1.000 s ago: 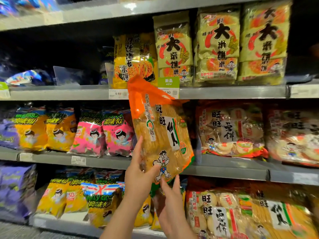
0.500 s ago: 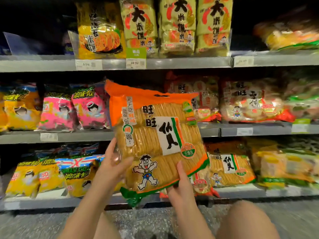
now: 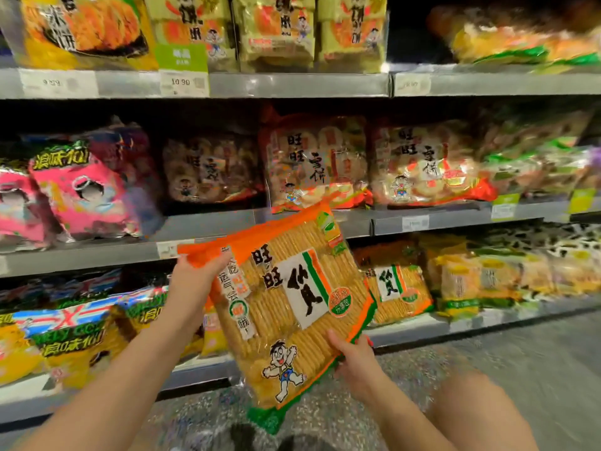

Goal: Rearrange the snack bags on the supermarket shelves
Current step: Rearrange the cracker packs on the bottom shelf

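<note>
I hold a large orange-and-green rice cracker bag (image 3: 286,307) tilted in front of the bottom shelf (image 3: 422,327). My left hand (image 3: 195,281) grips its upper left corner, thumb over the orange edge. My right hand (image 3: 354,359) holds the lower right edge, fingers curled round it. A smaller bag of the same crackers (image 3: 396,288) stands on the bottom shelf just right of the held bag. Red-trimmed rice cracker bags (image 3: 315,164) sit on the middle shelf above.
Pink snack bags (image 3: 78,190) lie on the middle shelf at left, yellow and blue bags (image 3: 65,333) on the bottom shelf at left. Yellow bags (image 3: 276,30) fill the top shelf. A bare knee (image 3: 481,415) shows at lower right above the speckled floor (image 3: 536,359).
The view dropped and shifted right toward the lower shelves. The bag came down and tilted clockwise; my left hand moved up to its top corner, my right hand to its lower right edge.
</note>
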Tool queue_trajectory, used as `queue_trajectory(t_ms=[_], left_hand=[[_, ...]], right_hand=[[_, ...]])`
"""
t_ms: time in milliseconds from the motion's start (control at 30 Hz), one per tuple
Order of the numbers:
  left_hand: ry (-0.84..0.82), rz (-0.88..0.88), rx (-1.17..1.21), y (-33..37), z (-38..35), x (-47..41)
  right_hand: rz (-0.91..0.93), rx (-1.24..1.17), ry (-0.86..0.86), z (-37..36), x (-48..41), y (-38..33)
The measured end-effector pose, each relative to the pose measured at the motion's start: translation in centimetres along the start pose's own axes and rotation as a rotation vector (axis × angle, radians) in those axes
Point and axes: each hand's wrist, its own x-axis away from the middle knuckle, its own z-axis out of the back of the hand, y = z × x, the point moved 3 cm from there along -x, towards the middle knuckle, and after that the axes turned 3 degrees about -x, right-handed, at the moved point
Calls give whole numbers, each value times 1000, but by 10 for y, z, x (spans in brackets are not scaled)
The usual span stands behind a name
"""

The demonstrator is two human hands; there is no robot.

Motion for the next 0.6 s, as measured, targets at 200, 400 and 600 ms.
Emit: queue_trajectory(t_ms=[200, 400, 600], left_hand=[[-119, -42, -334, -41, -29, -3], [-277, 23, -477, -79, -47, -12], [-419, 131, -456, -113, -60, -21]], right_hand=[[401, 835, 72, -5, -16, -24], [716, 1365, -54, -36, -47, -47], [466, 1509, -219, -40, -85, -70]])
